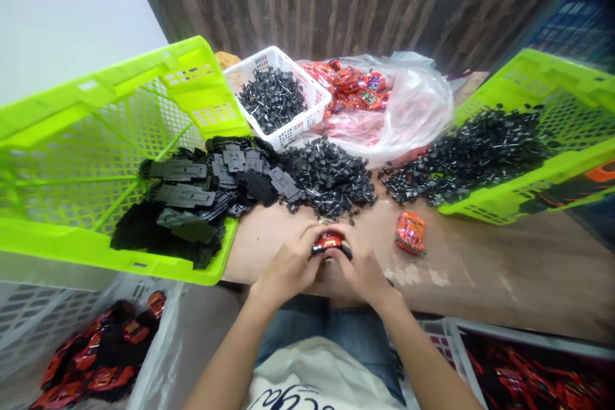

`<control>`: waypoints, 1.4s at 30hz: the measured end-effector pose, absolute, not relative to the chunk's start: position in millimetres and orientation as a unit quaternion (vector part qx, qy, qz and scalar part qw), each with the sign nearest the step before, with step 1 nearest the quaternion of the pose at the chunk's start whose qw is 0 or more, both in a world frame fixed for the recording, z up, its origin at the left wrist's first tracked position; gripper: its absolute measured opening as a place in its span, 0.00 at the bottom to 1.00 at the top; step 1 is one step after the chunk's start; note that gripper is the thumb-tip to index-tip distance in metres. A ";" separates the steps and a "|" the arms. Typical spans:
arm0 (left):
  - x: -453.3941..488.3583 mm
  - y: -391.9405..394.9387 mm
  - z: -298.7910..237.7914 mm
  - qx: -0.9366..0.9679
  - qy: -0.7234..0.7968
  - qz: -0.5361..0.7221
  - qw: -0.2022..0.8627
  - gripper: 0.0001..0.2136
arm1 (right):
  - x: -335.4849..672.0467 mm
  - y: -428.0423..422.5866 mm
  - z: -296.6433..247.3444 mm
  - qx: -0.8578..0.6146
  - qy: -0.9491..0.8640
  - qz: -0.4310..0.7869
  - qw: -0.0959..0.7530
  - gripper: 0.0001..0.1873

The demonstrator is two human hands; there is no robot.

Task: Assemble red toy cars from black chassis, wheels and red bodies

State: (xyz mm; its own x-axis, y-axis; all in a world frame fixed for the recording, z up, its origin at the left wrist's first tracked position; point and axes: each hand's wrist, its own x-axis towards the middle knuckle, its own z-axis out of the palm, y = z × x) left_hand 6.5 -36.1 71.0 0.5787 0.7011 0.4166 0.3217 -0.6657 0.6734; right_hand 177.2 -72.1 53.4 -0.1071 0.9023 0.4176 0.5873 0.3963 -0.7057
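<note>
A red toy car (328, 242) with a black underside is gripped between both hands, just above the near part of the table. My left hand (302, 256) closes on its left end, and my right hand (356, 259) closes on its right end, thumbs along the near side. The fingers hide much of the car. To the right lies an orange-red toy car body (410, 233). Beyond my hands is a heap of black wheels on metal axles (329, 176). Flat black chassis plates (185, 195) are piled to the left.
Green crates lie tipped at left (206, 77) and right (485, 208), the right one spilling wheels. A white basket (314, 116) of wheels stands behind, near a plastic bag (423, 102) with red car bodies. Below the table are bins of red cars (110, 339) and red parts (538, 371).
</note>
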 end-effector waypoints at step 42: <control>7.4 -2.4 61.3 0.202 0.289 0.418 0.837 0.29 | 363.9 39.9 68.1 -0.767 -0.625 0.050 0.135 0.17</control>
State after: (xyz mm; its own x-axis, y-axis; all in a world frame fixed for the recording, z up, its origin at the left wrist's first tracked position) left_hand 7.4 -2.4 61.3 0.4832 0.8171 -0.3145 -0.5840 0.5684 0.5796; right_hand 363.9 39.9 68.1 0.2129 0.9727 0.0928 0.9459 -0.1813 -0.2691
